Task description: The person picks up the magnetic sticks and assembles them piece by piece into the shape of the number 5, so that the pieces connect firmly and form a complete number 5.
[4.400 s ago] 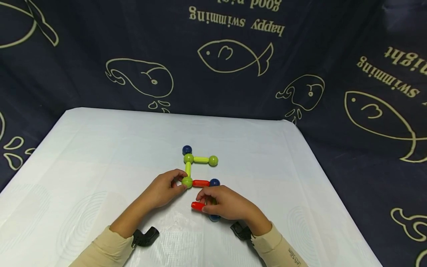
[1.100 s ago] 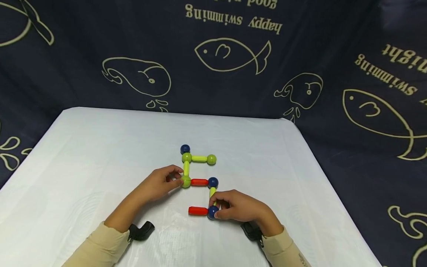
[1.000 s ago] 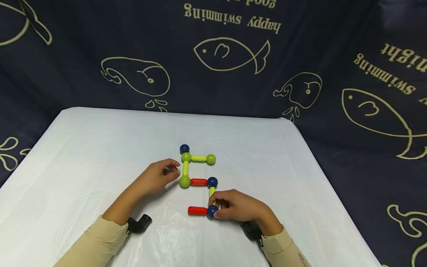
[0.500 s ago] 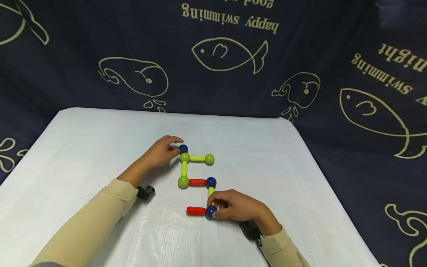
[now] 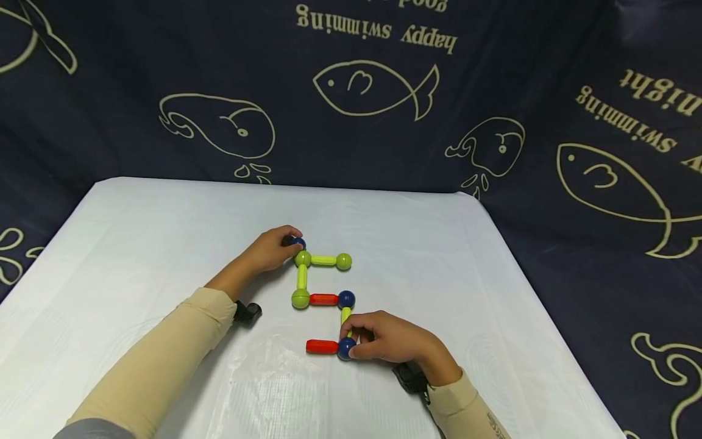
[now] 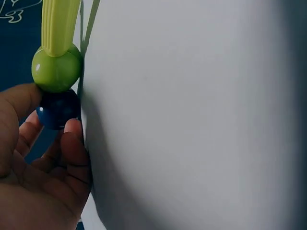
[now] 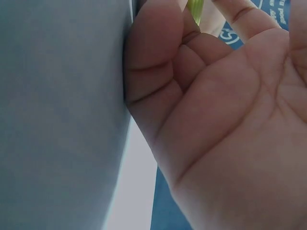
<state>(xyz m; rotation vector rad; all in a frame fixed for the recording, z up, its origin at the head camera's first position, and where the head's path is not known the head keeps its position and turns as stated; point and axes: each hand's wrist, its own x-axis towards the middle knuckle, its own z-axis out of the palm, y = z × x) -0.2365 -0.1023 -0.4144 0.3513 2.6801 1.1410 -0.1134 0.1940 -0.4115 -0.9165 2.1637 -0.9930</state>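
At the far end of a ball-and-rod chain, my left hand (image 5: 269, 250) pinches a dark blue ball (image 6: 58, 109) between thumb and fingers. That ball touches a green ball (image 5: 303, 259), from which a green rod (image 5: 323, 260) leads to another green ball (image 5: 343, 261). A second green rod (image 5: 301, 278) runs nearer to a green ball (image 5: 300, 299), then a red rod (image 5: 323, 299) to a blue ball (image 5: 346, 299). My right hand (image 5: 393, 337) grips the nearest blue ball (image 5: 345, 349), which carries a red rod (image 5: 322, 346). Fingers partly cover the green rod (image 5: 345, 314) above it.
The pieces lie on a table with a white cover (image 5: 417, 256). Behind hangs a dark blue cloth (image 5: 373, 152) with fish and whale drawings. Each wrist wears a black camera mount, such as the left one (image 5: 248, 313).
My left hand has left the nearer green ball and moved away to the far blue ball, now pinching it. Earlier my right hand brought the red rod to the nearest blue ball; it has stayed there.
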